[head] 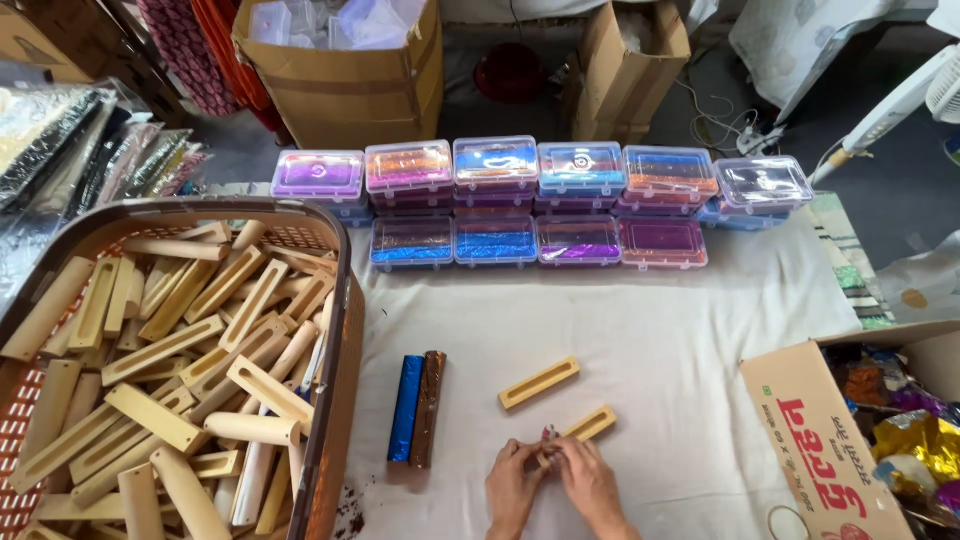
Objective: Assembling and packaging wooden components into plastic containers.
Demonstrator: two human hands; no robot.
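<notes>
While both hands meet at the near edge of the white cloth (700,340), they work on one slotted wooden block (588,425), which lies slanted with its near end between the fingers. The left hand (513,487) and the right hand (590,483) are touching each other at the fingertips, and something small and pinkish sits just there; what it is I cannot tell. To do this step well, I think the block should stay flat on the cloth and the pinch should be light and near the end only, so the small piece does not slip or tear. The fingers of both hands are curled nearly closed around this end, not spread. A second slotted block (539,382) lies free just beyond, apart from the hands. To the left, a blue wrapped bar (405,408) and a brown wrapped bar (428,408) lie side by side, touching. A basket (335,370) full of bare blocks stands at the left.
</notes>
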